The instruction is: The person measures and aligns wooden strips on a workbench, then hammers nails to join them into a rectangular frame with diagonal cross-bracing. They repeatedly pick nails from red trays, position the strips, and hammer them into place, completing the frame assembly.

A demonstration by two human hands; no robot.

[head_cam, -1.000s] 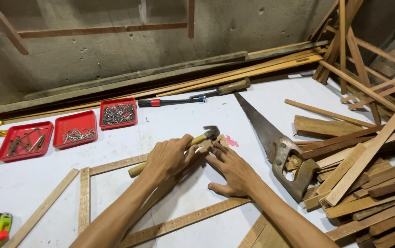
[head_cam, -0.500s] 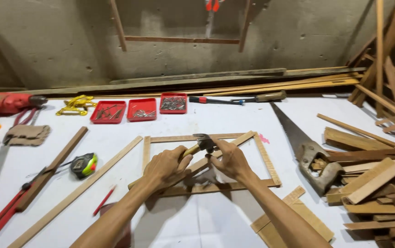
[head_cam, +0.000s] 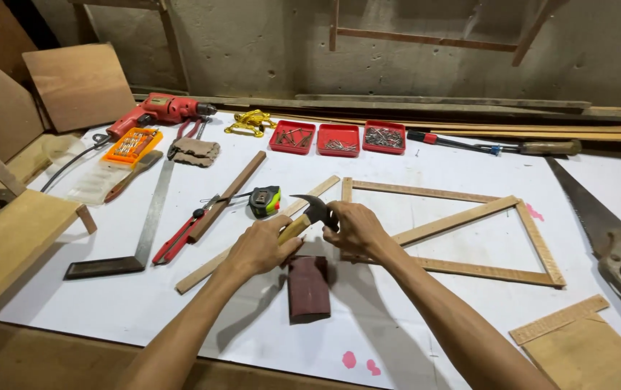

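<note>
White tabletop (head_cam: 469,303), entries left to right.

Far left: two plywood boards (head_cam: 79,83) lean on the wall; one steel try square (head_cam: 144,224) lies flat with its dark stock toward you. Behind it: one red power drill (head_cam: 158,112), one orange case of bits (head_cam: 132,144), one pair of work gloves (head_cam: 195,152), and one yellow clamp-like tool (head_cam: 249,123).

Left of centre: one brown wood strip (head_cam: 227,195), one red-handled tool (head_cam: 177,238) just beside it, one tape measure (head_cam: 264,201), black with green trim.

Back row: three red square trays (head_cam: 339,139) in a line, each holding nails or screws.

Centre: your left hand (head_cam: 260,249) is closed around the wooden handle of one hammer (head_cam: 309,215). Your right hand (head_cam: 354,227) pinches the dark hammer head with the fingertips. The hammer sits above the tabletop at the left corner of one wooden frame (head_cam: 534,238), which has a diagonal brace. One dark red sheet of sandpaper (head_cam: 307,287) lies just below your hands.

Right: one long screwdriver-like tool (head_cam: 491,146) at the back, one handsaw (head_cam: 606,224), and one pale board (head_cam: 588,354) at the near corner.

Labels: none legible; two pink marks (head_cam: 359,361) near the front edge.
</note>
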